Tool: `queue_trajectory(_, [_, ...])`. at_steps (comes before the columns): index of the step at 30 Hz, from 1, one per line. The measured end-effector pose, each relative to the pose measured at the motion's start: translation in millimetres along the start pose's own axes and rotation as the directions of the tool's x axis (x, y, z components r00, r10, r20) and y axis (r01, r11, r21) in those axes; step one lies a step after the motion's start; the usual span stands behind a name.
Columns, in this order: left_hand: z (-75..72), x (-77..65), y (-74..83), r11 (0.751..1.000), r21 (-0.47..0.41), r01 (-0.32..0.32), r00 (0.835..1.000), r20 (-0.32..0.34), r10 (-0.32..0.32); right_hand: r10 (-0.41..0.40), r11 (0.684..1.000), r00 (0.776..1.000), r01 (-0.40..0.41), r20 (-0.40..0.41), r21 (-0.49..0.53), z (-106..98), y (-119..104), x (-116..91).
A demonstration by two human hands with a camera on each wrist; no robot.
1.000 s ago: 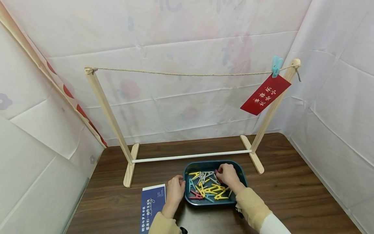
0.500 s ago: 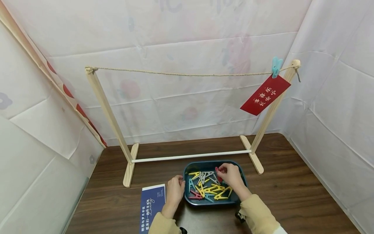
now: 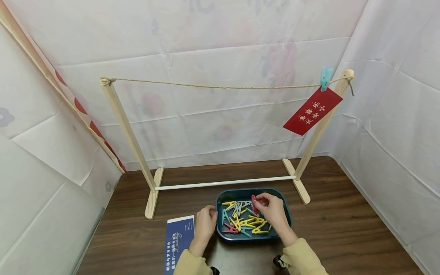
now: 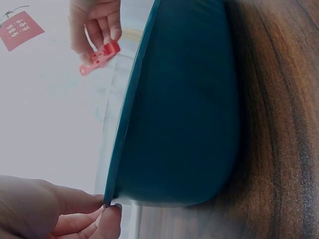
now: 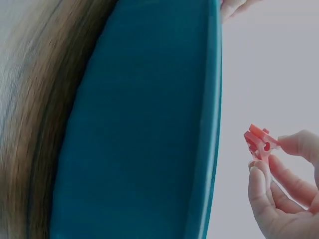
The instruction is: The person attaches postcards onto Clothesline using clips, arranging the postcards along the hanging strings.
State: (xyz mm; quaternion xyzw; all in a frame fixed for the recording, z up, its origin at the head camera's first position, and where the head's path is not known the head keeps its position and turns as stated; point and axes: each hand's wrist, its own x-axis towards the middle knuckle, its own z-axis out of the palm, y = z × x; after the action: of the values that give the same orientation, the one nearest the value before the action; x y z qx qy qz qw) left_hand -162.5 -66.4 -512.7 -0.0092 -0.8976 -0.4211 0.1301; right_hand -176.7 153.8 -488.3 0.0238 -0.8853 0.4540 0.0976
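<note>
Between the thumb and fingers of my right hand [image 3: 274,212] is a red clothespin [image 5: 260,142], held above the dark teal tray [image 3: 254,237]. Thumb and fingertips of my left hand [image 3: 205,225] pinch the tray's left rim, plainly seen in the left wrist view. Inside the tray lie several yellow, grey, blue and red clothespins [image 3: 256,220]. A light blue clothespin [image 3: 325,78] fastens a red card [image 3: 312,111] with white characters to the rope [image 3: 213,87], near its right end. Beside my left hand a blue card [image 3: 179,240] lies flat on the table.
The rope is strung between two wooden posts, the left post [image 3: 128,133] and the right post [image 3: 317,135], each on a flat foot. A white rod [image 3: 223,184] joins them low down, just behind the tray. White sheeting encloses the brown table [image 3: 343,229].
My right hand has lifted the red clothespin up from among the others and turned it upright, so more of it shows. The left hand stays at the tray's rim.
</note>
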Motion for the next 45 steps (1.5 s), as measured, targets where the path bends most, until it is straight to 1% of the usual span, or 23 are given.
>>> queue_trajectory(4, [-0.3, -0.1, -1.2, 1.0, 0.0, -0.013, 1.0, -0.009, 0.013, 0.0, 0.998, 1.0, 0.002, -0.029, 0.07, 0, -4, -6])
queue_trajectory(8, [-2.1, -2.2, -1.0, 1.0, -0.006, -0.023, 1.0, -0.003, 0.023, 0.022, 0.994, 0.998, -0.017, -0.052, 0.105, 2, -8, -11])
queue_trajectory(12, [-5.3, -5.5, 1.2, 1.0, -0.012, -0.014, 1.0, 0.013, 0.014, 0.015, 0.991, 0.996, -0.004, -0.083, 0.134, 3, -13, -16])
queue_trajectory(17, [-9.2, -9.3, 6.8, 0.999, -0.045, 0.005, 1.0, 0.012, -0.004, 0.027, 0.978, 0.995, -0.006, -0.097, 0.209, 3, -18, -22])
queue_trajectory(20, [-9.8, -11.6, 11.5, 0.997, -0.076, -0.018, 1.0, -0.006, 0.018, 0.04, 0.968, 0.994, -0.013, -0.101, 0.249, 2, -22, -24])
queue_trajectory(22, [-10.0, -13.5, 15.6, 0.994, -0.099, -0.044, 0.999, -0.021, 0.042, 0.038, 0.962, 0.993, -0.007, -0.109, 0.274, 1, -25, -26])
queue_trajectory(25, [-10.7, -17.0, 23.0, 0.986, -0.149, -0.079, 0.997, -0.033, 0.075, 0.029, 0.95, 0.992, 0.011, -0.123, 0.312, 1, -29, -29])
queue_trajectory(27, [-11.2, -19.3, 28.1, 0.976, -0.2, -0.086, 0.996, -0.031, 0.082, 0.028, 0.944, 0.991, 0.018, -0.131, 0.331, 1, -30, -31])
queue_trajectory(31, [-11.5, -23.3, 38.8, 0.952, -0.296, -0.077, 0.997, -0.016, 0.076, 0.045, 0.928, 0.989, 0.012, -0.144, 0.374, 3, -33, -34])
queue_trajectory(34, [-11.4, -25.7, 46.6, 0.937, -0.341, -0.072, 0.997, -0.018, 0.07, 0.062, 0.916, 0.987, 0.002, -0.147, 0.4, 4, -35, -35])
queue_trajectory(36, [-11.6, -27.8, 51.7, 0.927, -0.366, -0.083, 0.997, -0.026, 0.079, 0.079, 0.909, 0.986, -0.011, -0.146, 0.417, 4, -36, -36])
queue_trajectory(38, [-11.1, -29.5, 55.9, 0.916, -0.392, -0.089, 0.996, -0.028, 0.084, 0.103, 0.894, 0.985, -0.03, -0.141, 0.447, 5, -37, -36])
queue_trajectory(41, [-8.6, -31.4, 60.6, 0.901, -0.428, -0.072, 0.997, -0.015, 0.073, 0.136, 0.858, 0.981, -0.048, -0.137, 0.511, 6, -38, -36])
queue_trajectory(43, [-6.6, -32.1, 63.3, 0.896, -0.442, -0.043, 0.999, 0.008, 0.052, 0.152, 0.827, 0.979, -0.051, -0.135, 0.559, 6, -39, -37])
queue_trajectory(45, [-5.0, -32.9, 66.1, 0.89, -0.456, -0.015, 0.999, 0.033, 0.034, 0.157, 0.808, 0.977, -0.045, -0.141, 0.588, 6, -40, -37])
